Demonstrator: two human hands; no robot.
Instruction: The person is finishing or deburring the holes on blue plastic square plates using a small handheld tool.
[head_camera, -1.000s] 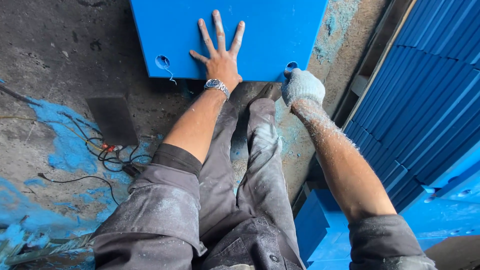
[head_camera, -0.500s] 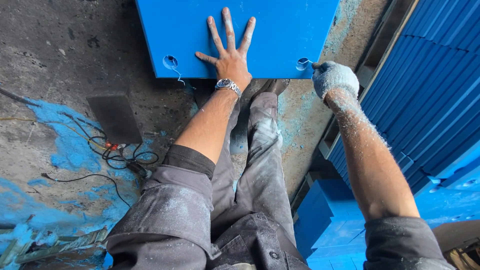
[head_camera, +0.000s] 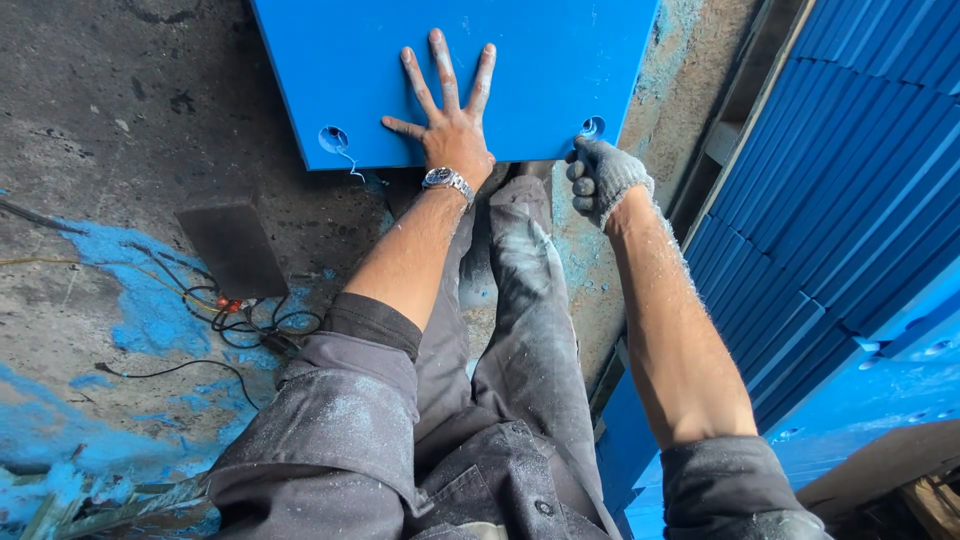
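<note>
A large blue panel (head_camera: 540, 60) lies flat on the concrete floor ahead of me. It has a round hole near each front corner, one on the left (head_camera: 333, 138) and one on the right (head_camera: 592, 127). My left hand (head_camera: 450, 120) is bare and wears a wristwatch (head_camera: 447, 180). It presses flat on the panel with its fingers spread. My right hand (head_camera: 605, 180) wears a grey knit glove. Its fingers are curled into a fist just below the right hole, at the panel's edge. Nothing shows inside the fist. My dusty grey trouser legs run between my arms.
A dark rectangular block (head_camera: 232, 248) lies on the floor at left, beside tangled cables (head_camera: 250, 320) and patches of blue dust (head_camera: 150, 300). Stacked blue panels (head_camera: 850, 200) fill the right side, with more blue pieces (head_camera: 860, 400) below them.
My gloved right hand swung out to the right of the corner hole, then came back to sit just under it. My left hand stayed flat on the panel.
</note>
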